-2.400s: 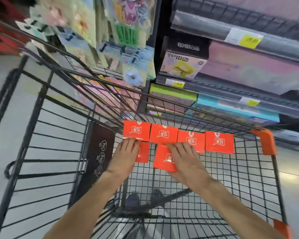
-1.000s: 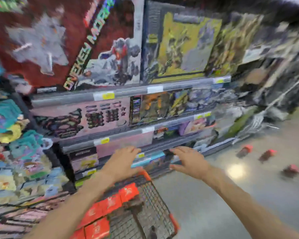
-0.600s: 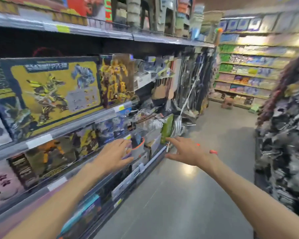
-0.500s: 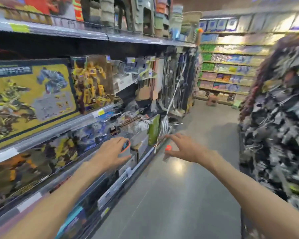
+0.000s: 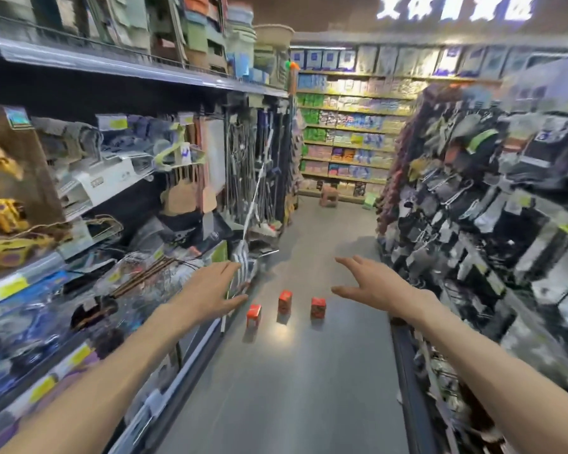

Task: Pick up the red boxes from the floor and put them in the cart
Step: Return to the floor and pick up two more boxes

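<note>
Three small red boxes stand upright on the grey aisle floor ahead: a left red box (image 5: 254, 313), a middle red box (image 5: 285, 301) and a right red box (image 5: 318, 307). My left hand (image 5: 210, 290) is stretched forward at the left of them, fingers apart, holding nothing. My right hand (image 5: 371, 283) is stretched forward at the right, also open and empty. Both hands are in the air, apart from the boxes. The cart is out of view.
Store shelves (image 5: 89, 198) packed with toys and hangers line the left side. A rack of hanging dark goods (image 5: 479, 204) lines the right. The grey floor (image 5: 286, 388) runs between them. A small stool (image 5: 329, 196) stands far down the aisle.
My view has swung from the cart, where I laid red boxes, to the right down the aisle. Both hands left the cart empty and now reach forward toward three boxes on the floor.
</note>
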`<state>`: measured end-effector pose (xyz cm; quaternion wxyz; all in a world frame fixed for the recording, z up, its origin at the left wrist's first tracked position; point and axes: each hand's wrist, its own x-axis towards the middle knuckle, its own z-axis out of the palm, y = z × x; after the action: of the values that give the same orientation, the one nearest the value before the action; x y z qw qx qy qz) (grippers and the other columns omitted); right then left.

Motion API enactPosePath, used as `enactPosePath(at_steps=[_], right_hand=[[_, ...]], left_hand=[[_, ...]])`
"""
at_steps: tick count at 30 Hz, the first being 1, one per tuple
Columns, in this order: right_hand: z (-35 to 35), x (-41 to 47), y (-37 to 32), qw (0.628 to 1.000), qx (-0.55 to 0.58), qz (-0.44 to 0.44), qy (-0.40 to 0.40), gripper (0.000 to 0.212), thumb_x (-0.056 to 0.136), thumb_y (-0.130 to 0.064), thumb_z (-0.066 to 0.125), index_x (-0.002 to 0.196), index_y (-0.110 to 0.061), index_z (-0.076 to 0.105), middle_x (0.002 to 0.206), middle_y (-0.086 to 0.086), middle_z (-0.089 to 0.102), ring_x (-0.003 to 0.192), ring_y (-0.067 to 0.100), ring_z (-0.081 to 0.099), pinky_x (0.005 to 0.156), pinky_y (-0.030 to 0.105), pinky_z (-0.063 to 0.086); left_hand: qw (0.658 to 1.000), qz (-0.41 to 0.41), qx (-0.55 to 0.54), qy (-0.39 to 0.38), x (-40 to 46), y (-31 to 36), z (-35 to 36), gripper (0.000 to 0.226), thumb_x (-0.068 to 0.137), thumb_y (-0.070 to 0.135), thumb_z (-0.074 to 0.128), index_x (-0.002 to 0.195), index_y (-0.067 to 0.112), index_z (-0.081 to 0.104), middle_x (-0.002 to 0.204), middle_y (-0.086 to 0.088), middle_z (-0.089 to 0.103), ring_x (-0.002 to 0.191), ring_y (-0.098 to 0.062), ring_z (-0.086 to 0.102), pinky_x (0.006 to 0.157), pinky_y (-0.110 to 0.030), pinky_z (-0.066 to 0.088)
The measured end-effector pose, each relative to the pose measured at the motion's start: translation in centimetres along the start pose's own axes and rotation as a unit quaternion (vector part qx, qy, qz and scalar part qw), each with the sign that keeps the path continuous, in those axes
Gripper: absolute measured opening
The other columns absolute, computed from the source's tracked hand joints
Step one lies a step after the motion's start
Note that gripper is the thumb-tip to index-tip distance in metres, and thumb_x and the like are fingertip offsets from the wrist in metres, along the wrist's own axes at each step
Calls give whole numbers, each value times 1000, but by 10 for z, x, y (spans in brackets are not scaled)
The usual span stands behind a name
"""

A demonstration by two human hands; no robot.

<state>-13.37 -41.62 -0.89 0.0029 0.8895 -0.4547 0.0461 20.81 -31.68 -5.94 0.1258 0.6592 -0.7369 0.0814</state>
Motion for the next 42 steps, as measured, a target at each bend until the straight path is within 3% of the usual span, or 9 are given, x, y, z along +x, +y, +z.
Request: enactPosePath(at_steps=[4, 7, 14, 24, 30, 34, 42], right_hand=[[6, 74, 33, 1000, 0, 26, 11, 79, 93, -63, 56, 156, -23, 32, 150, 7, 50, 131, 29, 53, 105, 46, 46], [9, 130, 59, 999, -1, 49, 7, 80, 93, -65, 55, 157, -24, 30, 149, 7, 50, 131, 29, 53, 105, 45, 46], [36, 256, 125, 997, 9, 75, 12, 75, 93, -61, 57, 154, -23, 35, 148, 6, 51, 129, 30, 55, 102, 45, 48], [117, 489, 244, 998, 23, 50, -32, 74, 94, -60, 58, 154, -22, 36, 143, 9, 55, 124, 32, 57, 101, 44, 47], [145, 644, 283, 998, 15, 7, -66, 74, 95, -59, 57, 156, -25, 32, 147, 7, 52, 125, 31, 56, 99, 43, 48], [187, 738, 296, 995, 19, -31, -96, 75, 96, -57, 58, 156, -21, 33, 148, 8, 52, 134, 30, 49, 107, 38, 38], [319, 879, 318, 988, 34, -47, -140, 77, 94, -56, 61, 156, -19, 33, 153, 6, 47, 140, 29, 44, 113, 40, 38]], left_hand=[[1000, 2, -7, -17, 86, -39, 29, 71, 90, 67, 54, 142, 20, 41, 139, -1, 52, 126, -21, 50, 106, -38, 42], [999, -6, -5, -32, 153, -61, 46, 74, 91, 65, 55, 148, 21, 36, 147, -1, 47, 135, -20, 44, 113, -46, 32], [998, -2, -33, -45, 290, -105, 111, 79, 91, 65, 53, 151, 17, 34, 154, -5, 41, 139, -22, 41, 115, -42, 34], [995, -32, -25, -94, 493, -182, 239, 76, 89, 67, 53, 147, 20, 35, 145, -3, 47, 130, -23, 47, 106, -43, 41], [991, -68, -53, -98, 594, -233, 291, 78, 90, 63, 57, 152, 23, 30, 150, -3, 43, 136, -23, 43, 111, -42, 38], [985, -107, -46, -129, 639, -276, 338, 81, 90, 66, 54, 151, 19, 30, 147, -8, 46, 133, -28, 45, 108, -44, 40], [968, -121, -77, -206, 706, -363, 471, 84, 89, 68, 49, 151, 14, 32, 146, -7, 46, 131, -27, 46, 107, -42, 41]])
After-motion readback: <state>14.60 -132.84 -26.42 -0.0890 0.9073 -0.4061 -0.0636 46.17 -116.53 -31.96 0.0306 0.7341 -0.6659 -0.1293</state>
